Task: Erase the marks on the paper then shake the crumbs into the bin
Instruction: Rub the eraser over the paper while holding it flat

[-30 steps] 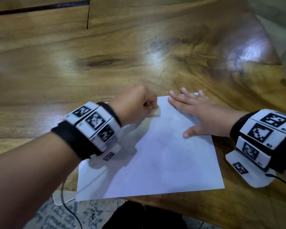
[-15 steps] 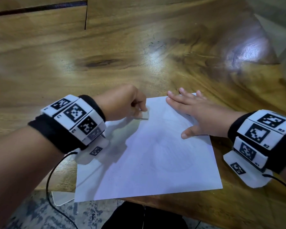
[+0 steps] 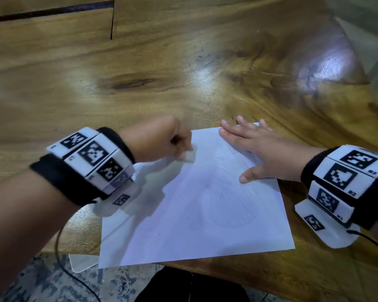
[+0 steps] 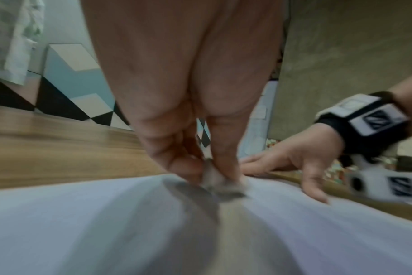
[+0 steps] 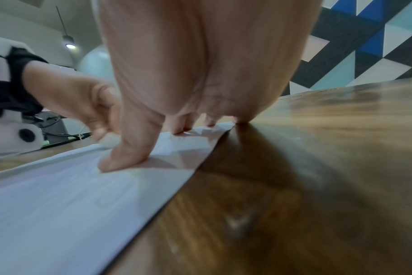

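A white sheet of paper [image 3: 205, 210] with faint pencil lines lies at the near edge of the wooden table [image 3: 140, 73]. My left hand [image 3: 162, 140] pinches a small white eraser [image 3: 189, 155] and presses it on the paper's upper left area; the left wrist view shows the eraser [image 4: 214, 178] blurred between thumb and fingers [image 4: 176, 163]. My right hand [image 3: 260, 149] lies flat with straight fingers on the paper's far right corner, pinning the paper [image 5: 59, 195] down. Fine dark crumbs [image 3: 157, 227] dot the sheet's lower left. No bin is in view.
The paper's near left corner overhangs the table edge [image 3: 227, 277], above a patterned floor [image 3: 31, 280]. A clear flat piece [image 3: 81, 262] pokes out under that corner. Cables [image 3: 59, 247] hang from both wristbands. The far tabletop is bare wood with a dark groove [image 3: 52, 10].
My left hand slid the eraser left and then back toward the right and slightly nearer along the paper's upper part. The right hand stayed put on the corner.
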